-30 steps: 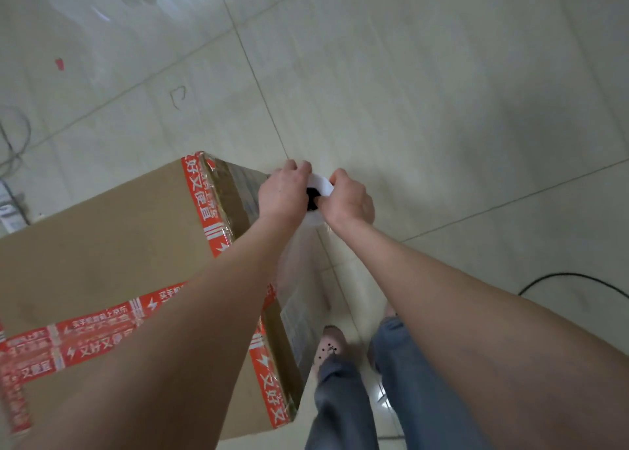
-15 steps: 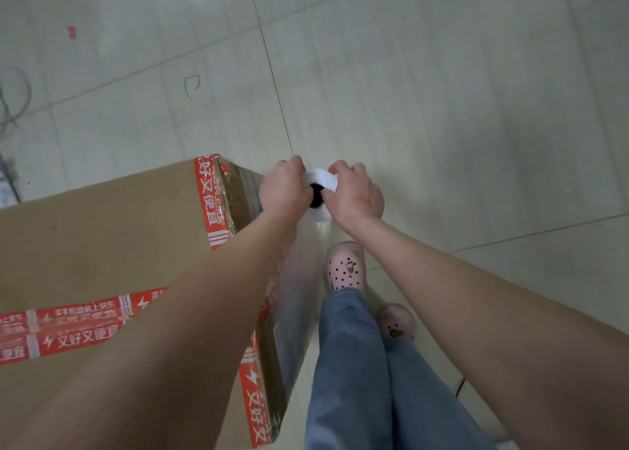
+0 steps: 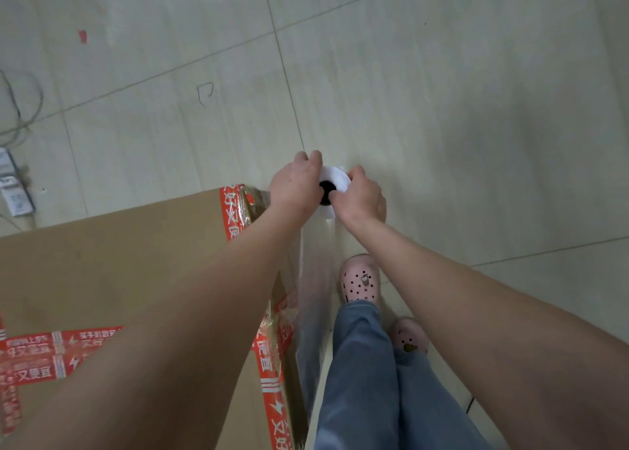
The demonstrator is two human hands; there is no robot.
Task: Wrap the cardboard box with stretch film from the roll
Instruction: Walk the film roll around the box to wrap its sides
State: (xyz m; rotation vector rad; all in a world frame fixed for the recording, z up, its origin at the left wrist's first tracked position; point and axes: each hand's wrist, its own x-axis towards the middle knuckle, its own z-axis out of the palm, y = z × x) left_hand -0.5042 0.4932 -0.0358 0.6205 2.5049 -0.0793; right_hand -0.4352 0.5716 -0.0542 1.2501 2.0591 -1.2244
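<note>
Light: diffuse, indoor, moderately dim, with a greenish-grey cast. The pale glossy floor tiles carry a faint sheen at upper left and a soft, edgeless shadow patch at right. The white end of the stretch-film roll is the brightest area. Wide-angle distortion: grout lines bow, and bare forearms swell toward the bottom corners. Focus is soft throughout; the print on the red tape is smeared.

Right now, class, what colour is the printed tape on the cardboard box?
Red with white lettering: the tape on the cardboard box, seen in the head view.
</note>
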